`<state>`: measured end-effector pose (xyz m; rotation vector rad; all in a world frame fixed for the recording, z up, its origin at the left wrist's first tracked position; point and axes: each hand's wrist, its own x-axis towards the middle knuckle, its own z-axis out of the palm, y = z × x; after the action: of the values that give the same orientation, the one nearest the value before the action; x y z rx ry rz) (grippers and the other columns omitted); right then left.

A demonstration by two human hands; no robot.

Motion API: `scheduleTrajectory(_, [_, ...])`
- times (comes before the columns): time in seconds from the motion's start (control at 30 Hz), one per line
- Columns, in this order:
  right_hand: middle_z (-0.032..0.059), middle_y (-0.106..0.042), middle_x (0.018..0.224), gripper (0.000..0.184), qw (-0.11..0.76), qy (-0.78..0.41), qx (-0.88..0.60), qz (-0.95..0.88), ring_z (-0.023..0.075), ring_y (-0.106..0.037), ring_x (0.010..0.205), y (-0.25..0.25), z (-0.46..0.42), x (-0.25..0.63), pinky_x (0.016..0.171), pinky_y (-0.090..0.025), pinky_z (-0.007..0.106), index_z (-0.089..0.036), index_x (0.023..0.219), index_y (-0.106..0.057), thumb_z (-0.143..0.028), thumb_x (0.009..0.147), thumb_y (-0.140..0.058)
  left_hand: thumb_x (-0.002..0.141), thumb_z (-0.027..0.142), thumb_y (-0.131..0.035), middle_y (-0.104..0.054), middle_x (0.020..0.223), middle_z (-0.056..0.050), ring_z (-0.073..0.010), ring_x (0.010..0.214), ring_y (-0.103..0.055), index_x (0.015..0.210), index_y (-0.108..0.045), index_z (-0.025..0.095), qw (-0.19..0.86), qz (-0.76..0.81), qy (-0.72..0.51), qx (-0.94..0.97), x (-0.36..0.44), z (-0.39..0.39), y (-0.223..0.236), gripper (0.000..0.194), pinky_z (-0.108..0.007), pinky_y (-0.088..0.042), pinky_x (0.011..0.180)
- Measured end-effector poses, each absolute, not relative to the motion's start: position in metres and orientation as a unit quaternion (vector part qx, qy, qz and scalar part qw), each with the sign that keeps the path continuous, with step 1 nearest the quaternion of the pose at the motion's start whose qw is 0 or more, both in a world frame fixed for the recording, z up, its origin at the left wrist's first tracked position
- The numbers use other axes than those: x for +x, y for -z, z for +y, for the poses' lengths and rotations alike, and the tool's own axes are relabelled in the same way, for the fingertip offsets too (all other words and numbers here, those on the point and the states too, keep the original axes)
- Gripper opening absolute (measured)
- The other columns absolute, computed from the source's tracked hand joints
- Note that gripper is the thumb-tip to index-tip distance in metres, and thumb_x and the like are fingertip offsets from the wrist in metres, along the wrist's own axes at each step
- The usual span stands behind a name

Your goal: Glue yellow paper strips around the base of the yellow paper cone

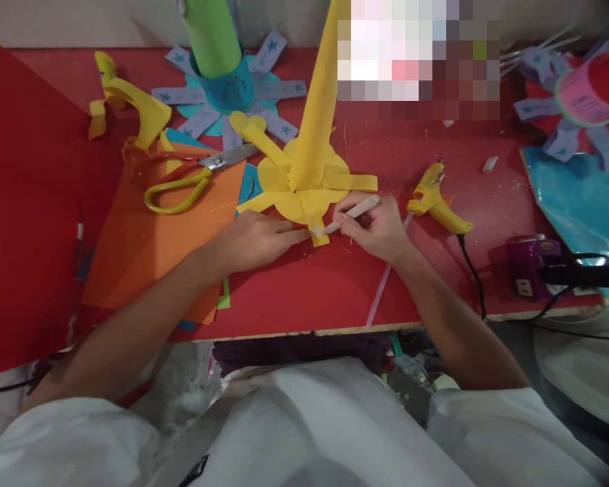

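A yellow paper piece with a scalloped base [277, 181] and a tall yellow paper cone [314, 122] stands on the red table, with paper strips spreading out from it. My right hand [378, 226] is closed around a white pen [355, 211], its tip at the front yellow strip [314, 213]. Lying flat, my left hand [256, 240] has its fingers stretched out, the index fingertip touching that strip's end from the left. What is marked on the strip is too small to make out.
Left lie scissors [183, 193] on orange paper [157, 250], near a curled yellow paper piece [145, 108]. A yellow glue gun [439, 199] with a cord lies right, near a purple power box [532, 267]. Behind stand a green tube [213, 37] and pink ring [583, 91].
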<state>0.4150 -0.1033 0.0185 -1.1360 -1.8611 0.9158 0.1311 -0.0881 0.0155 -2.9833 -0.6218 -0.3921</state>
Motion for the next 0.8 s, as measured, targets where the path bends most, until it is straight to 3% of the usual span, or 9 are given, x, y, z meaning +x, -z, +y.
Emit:
scheduleTrajectory(0.13, [0.0034, -0.069, 0.072, 0.035, 0.453, -0.342, -0.469, -0.677, 0.0165, -0.059, 0.058, -0.016, -0.102, 0.417, 0.053, -0.042, 0.036, -0.026, 0.085, -0.07, -0.058, 0.1, -0.069, 0.106, 0.014, -0.049, -0.078, 0.082, -0.002, -0.0139, 0.064, -0.067, 0.133, -0.072, 0.024, 0.021, -0.217, 0.145, -0.965, 0.131, -0.091, -0.01, 0.037, -0.027, -0.036, 0.055])
scheduleTrajectory(0.23, [0.0039, -0.066, 0.069, 0.039, 0.508, -0.326, -0.478, -0.638, 0.0179, -0.061, 0.058, -0.013, -0.099, 0.419, 0.054, -0.046, 0.038, -0.027, 0.084, -0.069, -0.064, 0.099, -0.072, 0.111, 0.024, -0.045, -0.074, 0.08, -0.001, -0.0136, 0.068, -0.068, 0.128, -0.067, 0.02, -0.02, -0.312, 0.215, -0.925, 0.133, -0.094, -0.017, 0.028, -0.026, -0.045, 0.062])
scheduleTrajectory(0.33, [0.0031, -0.064, 0.066, 0.04, 0.534, -0.321, -0.49, -0.61, 0.0179, -0.062, 0.056, -0.009, -0.095, 0.421, 0.054, -0.048, 0.038, -0.028, 0.086, -0.068, -0.067, 0.098, -0.072, 0.115, 0.037, -0.043, -0.074, 0.113, -0.009, -0.0133, 0.087, -0.07, 0.136, -0.054, 0.015, -0.121, -0.426, 0.309, -0.842, 0.138, -0.083, -0.035, 0.032, -0.027, -0.055, 0.076])
scheduleTrajectory(0.47, [-0.0002, -0.06, 0.062, 0.041, 0.57, -0.318, -0.479, -0.586, 0.0163, -0.059, 0.052, -0.004, -0.09, 0.422, 0.051, -0.048, 0.036, -0.029, 0.087, -0.068, -0.068, 0.097, -0.072, 0.103, 0.047, -0.067, -0.06, 0.15, -0.01, -0.0204, 0.114, -0.071, 0.16, -0.038, 0.03, -0.181, -0.324, 0.482, -0.793, 0.153, -0.041, -0.065, 0.067, -0.031, -0.061, 0.085])
scheduleTrajectory(0.53, [-0.002, -0.059, 0.06, 0.041, 0.59, -0.316, -0.477, -0.57, 0.015, -0.057, 0.05, -0.003, -0.089, 0.421, 0.049, -0.046, 0.034, -0.029, 0.085, -0.069, -0.069, 0.095, -0.074, 0.1, 0.033, -0.071, -0.068, 0.142, -0.007, -0.0201, 0.118, -0.073, 0.159, -0.047, 0.027, -0.226, -0.253, 0.449, -0.827, 0.164, -0.022, -0.081, 0.064, -0.033, -0.062, 0.098])
scheduleTrajectory(0.63, [-0.0032, -0.06, 0.06, 0.04, 0.614, -0.319, -0.468, -0.55, 0.0133, -0.054, 0.047, -0.003, -0.088, 0.422, 0.044, -0.042, 0.031, -0.029, 0.084, -0.069, -0.066, 0.093, -0.078, 0.098, 0.012, -0.067, -0.077, 0.125, -0.007, -0.0186, 0.118, -0.074, 0.136, -0.069, 0.015, -0.235, -0.262, 0.447, -0.822, 0.183, -0.013, -0.105, 0.038, -0.035, -0.061, 0.108])
scheduleTrajectory(0.8, [-0.0044, -0.059, 0.058, 0.036, 0.631, -0.317, -0.468, -0.532, 0.0111, -0.047, 0.042, -0.006, -0.087, 0.427, 0.04, -0.034, 0.03, -0.029, 0.085, -0.069, -0.061, 0.095, -0.078, 0.097, 0.003, -0.066, -0.077, 0.101, -0.003, -0.0139, 0.095, -0.075, 0.111, -0.077, 0.013, -0.211, -0.29, 0.446, -0.82, 0.197, -0.024, -0.134, 0.02, -0.029, -0.063, 0.09])
